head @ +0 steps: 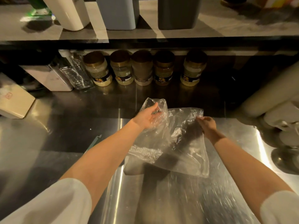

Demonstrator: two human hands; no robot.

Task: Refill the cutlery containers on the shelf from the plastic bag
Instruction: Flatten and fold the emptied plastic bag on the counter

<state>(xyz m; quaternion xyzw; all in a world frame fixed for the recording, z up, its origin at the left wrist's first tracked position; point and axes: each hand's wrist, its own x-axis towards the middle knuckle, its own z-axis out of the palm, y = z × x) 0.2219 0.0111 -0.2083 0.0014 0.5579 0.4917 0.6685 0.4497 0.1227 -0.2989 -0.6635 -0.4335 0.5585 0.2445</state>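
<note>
A clear plastic bag lies crumpled on the steel counter, and I cannot make out any cutlery inside it. My left hand reaches into the bag's open mouth with its fingers spread and straight, lifting the upper flap. My right hand pinches the bag's right top edge. On the shelf above stand three tall containers: white, pale blue and dark grey. Their tops are cut off by the frame, so their contents are hidden.
Several spice jars with gold lids line the back of the counter under the shelf. A clear glass bottle and white boxes stand at the left. Pale rolls and a round metal base crowd the right.
</note>
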